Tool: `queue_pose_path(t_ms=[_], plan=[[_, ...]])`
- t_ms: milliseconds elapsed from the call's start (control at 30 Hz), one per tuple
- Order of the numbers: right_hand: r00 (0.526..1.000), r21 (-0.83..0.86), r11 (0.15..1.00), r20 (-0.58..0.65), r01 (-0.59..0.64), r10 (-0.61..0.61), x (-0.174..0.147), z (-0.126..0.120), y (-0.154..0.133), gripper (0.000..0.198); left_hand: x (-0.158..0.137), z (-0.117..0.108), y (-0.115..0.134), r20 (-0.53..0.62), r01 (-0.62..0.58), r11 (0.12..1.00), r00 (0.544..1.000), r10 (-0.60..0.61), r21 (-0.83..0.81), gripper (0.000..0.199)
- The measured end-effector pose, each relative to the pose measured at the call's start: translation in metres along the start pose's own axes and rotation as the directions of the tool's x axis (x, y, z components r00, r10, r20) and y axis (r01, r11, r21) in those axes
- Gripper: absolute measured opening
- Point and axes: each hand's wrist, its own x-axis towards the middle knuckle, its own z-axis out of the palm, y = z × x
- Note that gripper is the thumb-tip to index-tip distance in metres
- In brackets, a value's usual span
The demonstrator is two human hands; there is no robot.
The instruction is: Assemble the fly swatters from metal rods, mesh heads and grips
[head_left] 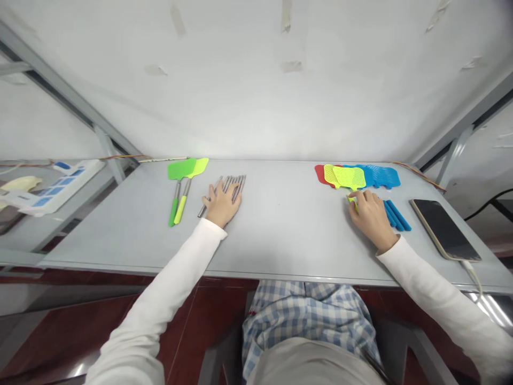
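Note:
My left hand (221, 206) lies spread on several thin metal rods (239, 184), partly covering them. To its left are two assembled fly swatters, a green one (175, 200) and a yellow-green one (187, 198). On the right side my right hand (371, 215) is closed with its fingertips at a yellow handle (352, 199), most of which the hand hides. Several blue handles (397, 215) lie just right of that hand. Beyond it are loose swatter heads: red (319, 172), overlapping yellow (349, 176) and blue (385, 175).
A phone (447, 229) with a white cable lies at the table's right end. A white power strip (66, 184) rests on the neighbouring surface at left. Grey metal frame posts (109, 152) stand at the sides, with a white wall (256, 96) behind the grey table (280, 235).

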Motion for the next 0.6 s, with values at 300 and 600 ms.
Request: queue_pose_path(t_ms=[300, 600], plan=[[0.999, 0.061, 0.998, -0.031, 0.010, -0.008, 0.000, 0.001, 0.000, 0.032, 0.011, -0.006, -0.014, -0.003, 0.124, 0.992, 0.992, -0.124, 0.022, 0.059], [0.998, 0.095, 0.995, -0.060, 0.012, -0.006, 0.000, 0.000, -0.001, 0.032, 0.028, -0.020, -0.060, -0.166, 0.228, 0.972, 0.958, -0.234, -0.057, 0.050]])
